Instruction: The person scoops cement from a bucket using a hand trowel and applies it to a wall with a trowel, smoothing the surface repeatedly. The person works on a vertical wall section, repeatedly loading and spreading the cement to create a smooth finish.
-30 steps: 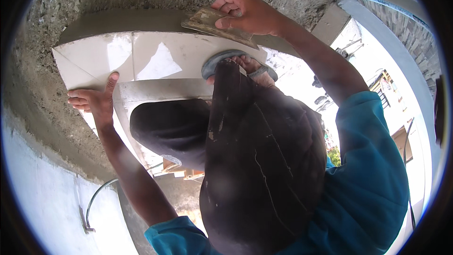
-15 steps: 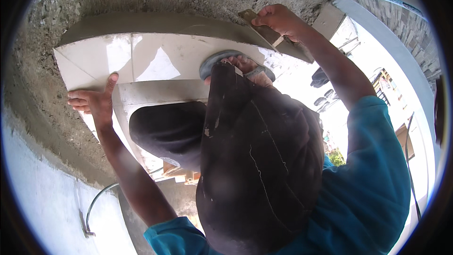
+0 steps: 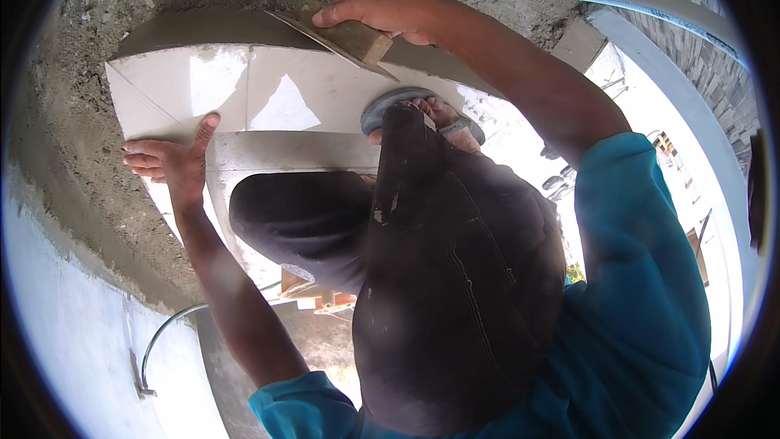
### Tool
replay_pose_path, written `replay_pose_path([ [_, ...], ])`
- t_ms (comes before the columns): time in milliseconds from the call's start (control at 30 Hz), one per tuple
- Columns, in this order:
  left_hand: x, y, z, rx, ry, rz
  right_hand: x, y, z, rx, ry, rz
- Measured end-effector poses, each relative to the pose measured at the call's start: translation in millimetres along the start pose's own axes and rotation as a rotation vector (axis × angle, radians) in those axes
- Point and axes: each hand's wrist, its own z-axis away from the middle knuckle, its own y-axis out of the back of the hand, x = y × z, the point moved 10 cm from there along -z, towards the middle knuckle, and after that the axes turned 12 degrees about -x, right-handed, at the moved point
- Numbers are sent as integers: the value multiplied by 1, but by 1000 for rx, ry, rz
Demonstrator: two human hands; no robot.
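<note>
My left hand (image 3: 180,164) lies with its fingers spread at the left end of a pale tiled ledge (image 3: 325,106), touching the tile and holding nothing. At the far side of this ledge, my right hand (image 3: 382,6) grips a plastering float (image 3: 367,42), which has a thin flat plate and a block-like handle. Its plate is tilted against a smooth grey mortar band (image 3: 211,28) that runs along behind the tiles. The palm side of my right hand is hidden.
My foot in a grey sandal (image 3: 386,103) stands on the ledge, with my dark-trousered knees in front. Rough cement ground (image 3: 89,41) stretches beyond. A pale pipe (image 3: 642,0) crosses the far right. On the left, a thin hose (image 3: 154,341) hangs by a whitish wall (image 3: 73,301).
My right hand has swept the float leftward along the mortar band, from the right end towards the middle. My left hand stays on the tile. The view has shifted slightly.
</note>
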Motion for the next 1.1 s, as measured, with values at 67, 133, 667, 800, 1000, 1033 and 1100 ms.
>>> replay_pose_path([
  [67, 0, 0, -2, 5, -6, -13, -32, -17, -1, -43, 66, -28],
  [133, 0, 0, 2, 4, 12, -23, -66, -31, -2, -58, 169, -67],
  [667, -2, 0, 2, -8, 14, -10, 60, 39, -53, -120, 321, 100],
  [800, -3, 0, 0, -5, -1, -15, 62, 32, -61, -132, 319, 152],
  [1000, 3, 1, 2, -18, -18, -17, 55, 22, -52, -149, 309, 159],
  [1033, 4, 1, 2, -18, -23, -11, 50, 20, -45, -156, 316, 160],
  [1100, 2, 0, 1, -9, -16, -19, 35, 17, -22, -170, 332, 163],
])
